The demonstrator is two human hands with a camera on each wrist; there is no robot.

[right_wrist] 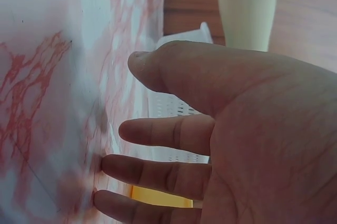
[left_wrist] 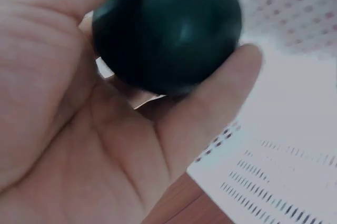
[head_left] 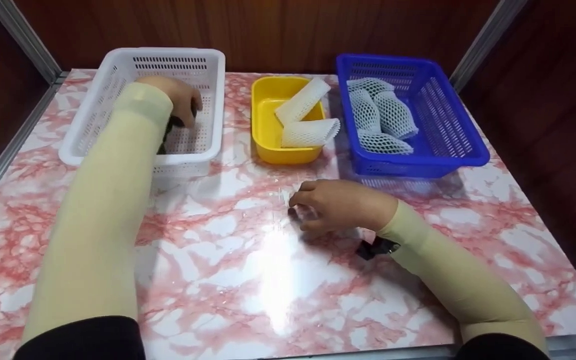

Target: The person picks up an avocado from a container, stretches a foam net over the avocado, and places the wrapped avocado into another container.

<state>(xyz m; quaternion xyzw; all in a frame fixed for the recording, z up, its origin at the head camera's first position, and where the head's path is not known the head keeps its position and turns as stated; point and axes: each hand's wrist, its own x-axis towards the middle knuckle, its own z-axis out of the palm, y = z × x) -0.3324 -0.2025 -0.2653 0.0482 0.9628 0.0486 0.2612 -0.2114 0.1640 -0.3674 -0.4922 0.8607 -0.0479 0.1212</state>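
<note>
Sleeves in black (head_left: pixel 83 340) poke in at the lower left and lower right of the head view, running into pale yellow arm covers (head_left: pixel 98 220). Under them is a glossy tabletop (head_left: pixel 208 300) with red-and-white marbling.

Right hand (head_left: pixel 343 205) is just right of centre, low over the table. Its fingers are loosely bent and apart, thumb well off from the rest; can't tell if the tips actually touch the surface. Some black gear (head_left: pixel 378 247) sits under that wrist.

Left hand (head_left: pixel 178 97) is at the upper left, and the left wrist view shows thumb and fingers wrapped round a smooth dark green ball (left_wrist: pixel 168 29), upper middle there. From the head view the hand's within the outline of a white slotted plastic basket (head_left: pixel 220 100); can't tell how deep.

Upper middle there's a yellow plastic tub (head_left: pixel 288 156) with two white foam net sleeves (head_left: pixel 303 100) in it, both leaning past its right edge. Upper right is a blue slotted basket (head_left: pixel 475 159) holding four net-covered bundles (head_left: pixel 395 115), mostly toward its left side. Brown wood-grain panel (head_left: pixel 288 35) runs across the top.
</note>
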